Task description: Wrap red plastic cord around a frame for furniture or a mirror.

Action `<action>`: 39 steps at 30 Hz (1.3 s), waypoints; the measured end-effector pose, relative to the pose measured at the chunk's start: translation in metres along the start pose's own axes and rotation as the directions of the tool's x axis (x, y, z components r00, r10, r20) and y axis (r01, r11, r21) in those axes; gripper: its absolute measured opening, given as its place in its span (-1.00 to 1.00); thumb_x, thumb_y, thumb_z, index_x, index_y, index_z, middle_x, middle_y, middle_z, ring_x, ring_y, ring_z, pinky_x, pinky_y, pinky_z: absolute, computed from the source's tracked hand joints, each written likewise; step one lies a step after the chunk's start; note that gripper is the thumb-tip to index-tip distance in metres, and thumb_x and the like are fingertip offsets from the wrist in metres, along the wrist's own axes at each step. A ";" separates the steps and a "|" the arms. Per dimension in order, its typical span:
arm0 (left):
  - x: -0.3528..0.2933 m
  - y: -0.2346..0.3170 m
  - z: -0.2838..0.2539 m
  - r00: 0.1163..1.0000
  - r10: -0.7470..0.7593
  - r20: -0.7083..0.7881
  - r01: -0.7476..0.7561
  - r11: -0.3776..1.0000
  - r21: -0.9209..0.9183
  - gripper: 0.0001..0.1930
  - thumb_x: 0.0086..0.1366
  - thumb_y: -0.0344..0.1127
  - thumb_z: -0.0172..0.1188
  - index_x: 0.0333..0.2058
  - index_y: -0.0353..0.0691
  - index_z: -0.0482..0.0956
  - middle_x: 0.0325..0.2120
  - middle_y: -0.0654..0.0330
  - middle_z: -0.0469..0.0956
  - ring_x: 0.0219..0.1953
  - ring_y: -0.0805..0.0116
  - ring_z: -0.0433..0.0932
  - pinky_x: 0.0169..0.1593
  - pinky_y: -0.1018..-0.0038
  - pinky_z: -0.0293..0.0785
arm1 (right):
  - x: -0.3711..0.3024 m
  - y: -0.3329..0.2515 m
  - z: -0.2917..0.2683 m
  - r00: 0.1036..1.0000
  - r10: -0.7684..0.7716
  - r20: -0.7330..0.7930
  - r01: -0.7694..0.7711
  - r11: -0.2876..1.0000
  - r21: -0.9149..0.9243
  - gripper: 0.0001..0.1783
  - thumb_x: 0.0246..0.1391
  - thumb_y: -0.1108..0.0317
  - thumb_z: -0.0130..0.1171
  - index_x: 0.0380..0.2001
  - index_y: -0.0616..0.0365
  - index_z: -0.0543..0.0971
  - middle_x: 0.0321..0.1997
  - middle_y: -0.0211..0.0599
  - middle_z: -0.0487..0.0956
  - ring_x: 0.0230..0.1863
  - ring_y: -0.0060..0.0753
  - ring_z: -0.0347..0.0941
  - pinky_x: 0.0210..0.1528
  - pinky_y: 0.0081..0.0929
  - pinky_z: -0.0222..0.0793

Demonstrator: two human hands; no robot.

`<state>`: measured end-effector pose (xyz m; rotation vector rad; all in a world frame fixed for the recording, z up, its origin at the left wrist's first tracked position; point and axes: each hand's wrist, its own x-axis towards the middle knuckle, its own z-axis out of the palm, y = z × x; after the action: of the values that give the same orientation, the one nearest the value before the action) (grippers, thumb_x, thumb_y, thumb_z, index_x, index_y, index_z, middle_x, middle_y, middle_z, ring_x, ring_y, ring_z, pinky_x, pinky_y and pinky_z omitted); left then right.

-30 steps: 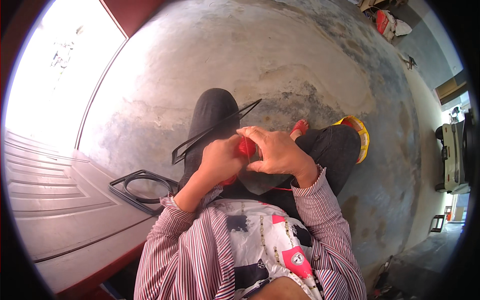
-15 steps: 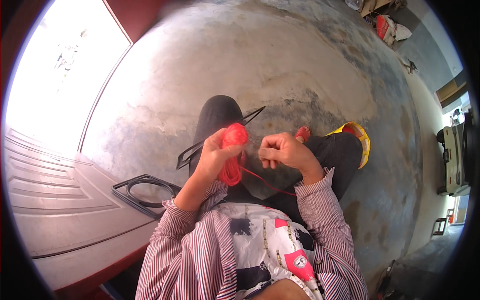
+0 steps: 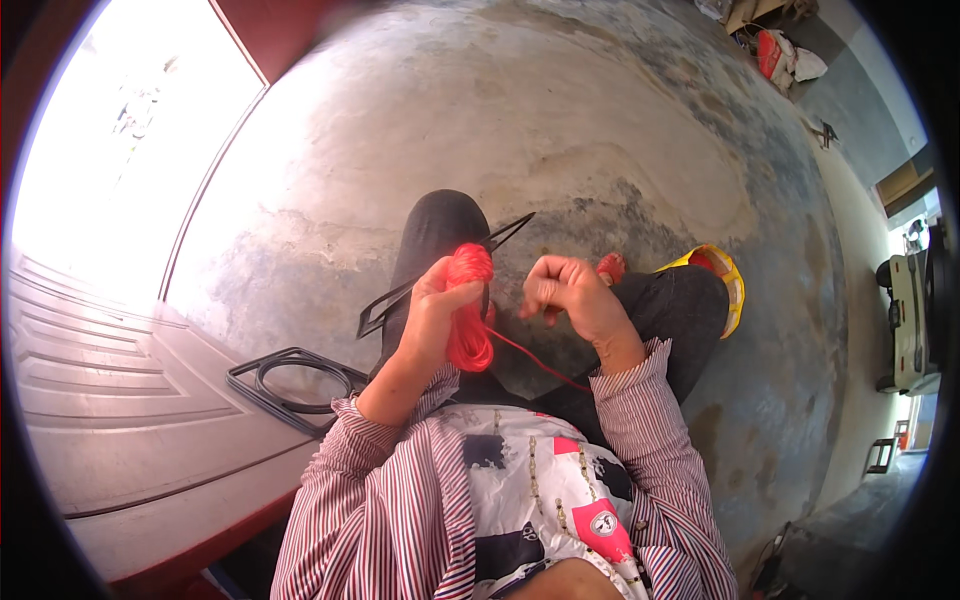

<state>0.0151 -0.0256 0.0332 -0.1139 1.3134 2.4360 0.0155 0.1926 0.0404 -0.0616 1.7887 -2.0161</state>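
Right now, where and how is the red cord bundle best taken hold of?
Likely by the lower end of the red cord bundle, from the right: the left hand covers its upper left side, while its long shape leaves the bottom loops exposed.

The cord bundle (image 3: pixel 468 335) is uniformly red. The jacket (image 3: pixel 655 440) bears narrow red, white and dark stripes; the shirt (image 3: pixel 512 455) is white with pink and dark patches. Trousers (image 3: pixel 690 310) are black. The floor (image 3: pixel 420 130) shows mottled grey and tan.
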 end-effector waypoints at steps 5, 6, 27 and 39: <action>-0.006 0.000 0.006 0.984 0.046 0.173 -0.072 0.986 0.150 -0.82 0.12 -0.51 0.18 -0.26 -0.28 0.51 -0.37 0.29 0.54 -0.37 0.51 0.49 -0.28 0.55 0.41 | 0.020 0.023 -0.015 0.995 0.103 0.001 -0.093 0.896 0.434 -0.80 0.20 0.31 0.20 -0.44 0.08 0.42 -0.63 -0.63 0.30 -0.68 -0.74 0.19 -0.68 -0.70 -0.03; -0.009 0.002 0.010 0.967 0.055 0.248 -0.122 0.957 0.265 -0.82 0.08 -0.49 0.21 -0.29 -0.28 0.51 -0.36 0.31 0.54 -0.37 0.52 0.47 -0.27 0.57 0.39 | 0.023 0.026 -0.015 0.993 0.115 0.035 -0.117 0.859 0.498 -0.79 0.18 0.31 0.24 -0.43 0.09 0.42 -0.68 -0.70 0.23 -0.72 -0.77 0.11 -0.70 -0.68 -0.09; 0.013 -0.014 -0.001 0.998 -0.058 -0.035 0.057 0.998 -0.024 -0.83 0.19 -0.46 0.08 -0.22 -0.29 0.50 -0.47 0.23 0.50 -0.47 0.44 0.49 -0.39 0.47 0.45 | -0.003 0.010 0.016 0.957 -0.279 0.080 0.278 0.960 0.026 -0.90 0.10 0.45 0.25 -0.40 0.21 0.51 -0.45 -0.47 0.52 -0.35 -0.69 0.40 -0.24 -0.67 0.31; -0.002 -0.015 0.003 0.976 0.048 0.214 -0.086 0.981 0.172 -0.82 0.04 -0.46 0.22 -0.32 -0.29 0.52 -0.50 0.25 0.51 -0.44 0.54 0.47 -0.35 0.52 0.40 | 0.019 0.039 -0.009 0.992 0.071 0.105 -0.122 0.744 0.657 -0.83 0.19 0.31 0.23 -0.38 0.12 0.49 -0.60 -0.54 0.41 -0.66 -0.71 0.23 -0.65 -0.72 -0.01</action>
<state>0.0222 -0.0164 0.0237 0.2326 1.4522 2.2953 0.0072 0.1921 -0.0027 0.1726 0.9101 -2.4115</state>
